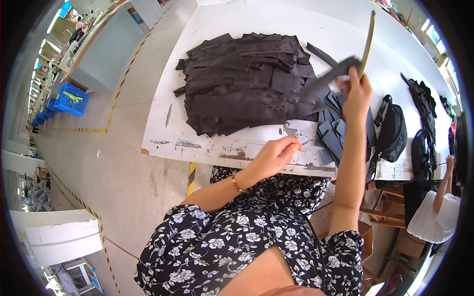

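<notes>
Closest to the camera is one black-and-white floral top (pixel 212 241). So, one dark strip (pixel 328 81) is up over the bench (pixel 170 133), gripped in the right hand (pixel 358 98), kinda blurry. Left of it, one big heap of dark strips (pixel 242 89), too overlapped to count. Under the right wrist, at least five grey-blue pieces (pixel 328 135). Left hand's (pixel 276 154) loosely curled near the front edge, can't tell if it's pinching anything. One black mesh bag (pixel 392 129) further right.
</notes>
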The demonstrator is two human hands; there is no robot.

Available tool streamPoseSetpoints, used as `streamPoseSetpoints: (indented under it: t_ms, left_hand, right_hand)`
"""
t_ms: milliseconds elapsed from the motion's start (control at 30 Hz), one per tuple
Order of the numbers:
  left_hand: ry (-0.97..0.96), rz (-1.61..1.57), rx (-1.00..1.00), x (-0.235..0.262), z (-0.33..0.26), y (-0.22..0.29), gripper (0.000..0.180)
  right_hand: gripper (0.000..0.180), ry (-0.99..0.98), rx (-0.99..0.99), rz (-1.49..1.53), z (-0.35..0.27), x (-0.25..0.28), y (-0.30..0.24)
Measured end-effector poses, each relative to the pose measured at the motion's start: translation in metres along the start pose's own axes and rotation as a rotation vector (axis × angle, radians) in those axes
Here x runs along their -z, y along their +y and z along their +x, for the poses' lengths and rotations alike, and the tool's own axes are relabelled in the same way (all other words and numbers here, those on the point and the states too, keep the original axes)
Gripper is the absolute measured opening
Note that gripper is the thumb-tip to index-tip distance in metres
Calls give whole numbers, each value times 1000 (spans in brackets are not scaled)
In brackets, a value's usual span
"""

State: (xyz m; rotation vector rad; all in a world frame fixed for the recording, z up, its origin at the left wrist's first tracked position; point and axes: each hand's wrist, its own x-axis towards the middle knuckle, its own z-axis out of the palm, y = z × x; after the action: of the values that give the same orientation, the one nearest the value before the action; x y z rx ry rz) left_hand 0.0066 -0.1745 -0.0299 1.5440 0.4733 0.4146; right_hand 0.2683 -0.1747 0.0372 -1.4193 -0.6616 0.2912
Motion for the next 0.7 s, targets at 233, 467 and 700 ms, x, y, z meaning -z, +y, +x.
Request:
streamPoseSetpoints:
  t_ms: [233,467,700]
  left_hand:
    - [359,1244,-488,104,1,17,28]
    - [276,615,-340,140,5,28,18]
    - [242,517,-300,140,6,48,16]
  right_hand:
    - [28,-173,54,-331,-2,18,-1]
    - [27,-473,539,-761,-94,72,-14]
    - [29,-501,680,-908,-106,82,-34]
